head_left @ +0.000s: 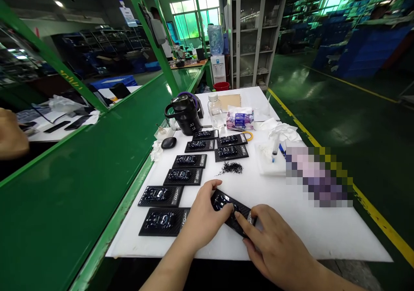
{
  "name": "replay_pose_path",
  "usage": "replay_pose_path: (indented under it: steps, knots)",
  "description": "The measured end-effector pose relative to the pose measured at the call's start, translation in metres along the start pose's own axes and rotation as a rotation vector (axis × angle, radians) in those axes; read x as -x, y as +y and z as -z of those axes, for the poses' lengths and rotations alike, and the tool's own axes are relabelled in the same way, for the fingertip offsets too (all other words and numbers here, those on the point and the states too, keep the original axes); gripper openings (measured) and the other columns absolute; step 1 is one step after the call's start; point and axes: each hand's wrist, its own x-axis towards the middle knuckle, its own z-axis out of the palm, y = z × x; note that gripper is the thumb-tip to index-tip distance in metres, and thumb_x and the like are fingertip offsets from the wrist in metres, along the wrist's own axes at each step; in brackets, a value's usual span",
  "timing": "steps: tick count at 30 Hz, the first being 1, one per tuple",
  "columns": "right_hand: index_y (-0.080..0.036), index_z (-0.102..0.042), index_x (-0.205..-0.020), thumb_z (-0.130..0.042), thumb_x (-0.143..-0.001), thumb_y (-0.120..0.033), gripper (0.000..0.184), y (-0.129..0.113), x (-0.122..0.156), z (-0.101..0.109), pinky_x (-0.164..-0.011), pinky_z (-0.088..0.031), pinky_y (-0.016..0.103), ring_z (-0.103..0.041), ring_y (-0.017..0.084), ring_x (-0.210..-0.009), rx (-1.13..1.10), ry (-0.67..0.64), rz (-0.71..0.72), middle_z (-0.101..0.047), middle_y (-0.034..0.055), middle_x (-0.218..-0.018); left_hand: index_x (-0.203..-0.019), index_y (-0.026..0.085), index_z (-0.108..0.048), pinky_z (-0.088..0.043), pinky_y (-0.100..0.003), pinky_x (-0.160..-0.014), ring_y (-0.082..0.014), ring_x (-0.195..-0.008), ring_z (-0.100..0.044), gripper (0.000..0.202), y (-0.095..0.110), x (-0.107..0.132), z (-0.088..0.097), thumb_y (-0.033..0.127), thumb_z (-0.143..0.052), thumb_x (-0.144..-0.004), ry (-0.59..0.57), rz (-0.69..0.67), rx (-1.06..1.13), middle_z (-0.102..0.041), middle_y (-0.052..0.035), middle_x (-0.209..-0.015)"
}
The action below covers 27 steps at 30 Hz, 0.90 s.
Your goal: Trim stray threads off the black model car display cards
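Note:
Between my two hands, near the front of the white table, is a model car on a black display base [244,209], turned at a slant. My left hand [207,215] wraps its left end, thumb on the dark glossy car body. On the right end, my right hand [274,239] grips the base, its index finger pressing by the car's side. Fingers hide part of the car. Left of my hands lies a similar model car on its base [161,220]; several more stand in rows behind it. A heap of small black strips [232,167] lies beyond my hands.
A black jug [186,114], a clear bottle [214,110] and a tissue pack [239,119] stand at the back. A syringe [276,145] lies on white foam at the right. A green rail [129,196] borders the left edge. Another person's hand [11,133] shows far left.

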Motion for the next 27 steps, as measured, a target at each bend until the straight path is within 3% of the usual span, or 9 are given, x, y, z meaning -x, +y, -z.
replay_pose_path:
  steps: [3, 7, 10, 14, 18, 21, 23, 25, 27]
  knots:
    - [-0.016, -0.055, -0.138, -0.054, -0.089, -0.013, 0.049, 0.0, -0.001, -0.002, -0.079, -0.053, 0.048, -0.051, 0.029, -0.093, 0.003, 0.006, 0.008, -0.052, 0.0143, -0.103, -0.126, 0.023, -0.053, -0.041, -0.049, -0.108, -0.0294, -0.118, -0.057, 0.048, 0.002, -0.002, 0.005, 0.03, -0.062, -0.079, -0.045, 0.024, 0.044, -0.058, -0.0098, -0.129]
    - [-0.016, -0.055, -0.137, -0.056, -0.087, -0.013, 0.05, 0.001, -0.002, -0.002, -0.077, -0.053, 0.048, -0.051, 0.029, -0.09, 0.004, -0.005, 0.011, -0.052, 0.0133, -0.1, -0.127, 0.022, -0.052, -0.037, -0.051, -0.114, -0.0302, -0.128, -0.052, 0.051, 0.002, -0.001, 0.004, 0.026, -0.062, -0.078, -0.036, -0.052, -0.063, -0.056, -0.011, -0.134]
    - [-0.015, -0.053, -0.138, -0.056, -0.087, -0.013, 0.052, 0.002, -0.003, 0.0, -0.073, -0.054, 0.047, -0.052, 0.029, -0.088, -0.002, -0.008, 0.014, -0.053, 0.0138, -0.099, -0.134, 0.022, -0.049, -0.034, -0.052, -0.119, -0.0313, -0.139, -0.041, 0.056, -0.001, 0.005, 0.005, 0.024, -0.06, -0.079, -0.058, -0.195, -0.233, -0.046, -0.0126, -0.147]
    - [-0.011, -0.054, -0.135, -0.056, -0.085, -0.014, 0.05, 0.004, -0.005, -0.001, -0.071, -0.056, 0.047, -0.054, 0.03, -0.088, 0.016, 0.034, 0.068, -0.054, 0.0157, -0.099, -0.151, 0.03, -0.033, -0.033, -0.054, -0.12, -0.0331, -0.147, -0.03, 0.081, -0.007, 0.006, 0.021, 0.019, -0.063, -0.076, -0.213, -0.463, -0.505, -0.027, -0.0072, -0.162]
    - [-0.009, -0.057, -0.129, -0.056, -0.081, -0.015, 0.048, 0.004, -0.005, -0.002, -0.078, -0.057, 0.049, -0.054, 0.032, -0.097, -0.036, 0.146, 0.114, -0.053, 0.0199, -0.113, -0.153, 0.03, -0.031, -0.041, -0.05, -0.114, -0.0314, -0.138, -0.042, 0.089, -0.001, -0.01, 0.034, 0.012, -0.067, -0.073, -0.376, -0.512, -0.624, -0.05, -0.0057, -0.149]
    - [-0.013, -0.06, -0.126, -0.055, -0.082, -0.012, 0.045, 0.016, -0.003, 0.011, -0.094, -0.052, 0.05, -0.049, 0.034, -0.117, -0.123, 0.268, 0.086, -0.049, 0.0186, -0.125, -0.149, 0.027, -0.039, -0.044, -0.048, -0.109, -0.0305, -0.127, -0.052, 0.085, 0.006, -0.021, 0.033, 0.016, -0.073, -0.072, -0.425, -0.555, -0.697, -0.063, -0.0063, -0.133]
    - [-0.019, -0.062, -0.125, -0.056, -0.085, -0.011, 0.041, 0.039, 0.0, 0.03, -0.104, -0.044, 0.052, -0.044, 0.034, -0.127, -0.115, 0.387, -0.013, -0.05, 0.0147, -0.128, -0.148, 0.026, -0.04, -0.045, -0.047, -0.106, -0.0298, -0.12, -0.058, 0.084, 0.004, -0.023, 0.037, 0.02, -0.075, -0.072, -0.405, -0.64, -0.74, -0.066, -0.0065, -0.128]
    - [-0.026, -0.066, -0.119, -0.061, -0.088, -0.017, 0.033, 0.073, 0.004, 0.053, -0.108, -0.039, 0.054, -0.047, 0.032, -0.125, -0.107, 0.528, -0.216, -0.055, 0.0101, -0.125, -0.148, 0.028, -0.04, -0.046, -0.045, -0.103, -0.0285, -0.113, -0.062, 0.082, -0.007, -0.02, 0.053, 0.023, -0.075, -0.073, -0.294, -0.744, -0.771, -0.068, -0.0057, -0.124]
    - [-0.028, -0.069, -0.111, -0.066, -0.087, -0.028, 0.024, 0.113, 0.01, 0.072, -0.11, -0.036, 0.055, -0.05, 0.032, -0.125, -0.247, 0.619, -0.593, -0.058, 0.0075, -0.126, -0.145, 0.03, -0.044, -0.047, -0.043, -0.101, -0.0279, -0.109, -0.063, 0.075, -0.025, -0.014, 0.082, 0.028, -0.073, -0.077, -0.079, -0.814, -0.782, -0.068, -0.0051, -0.121]
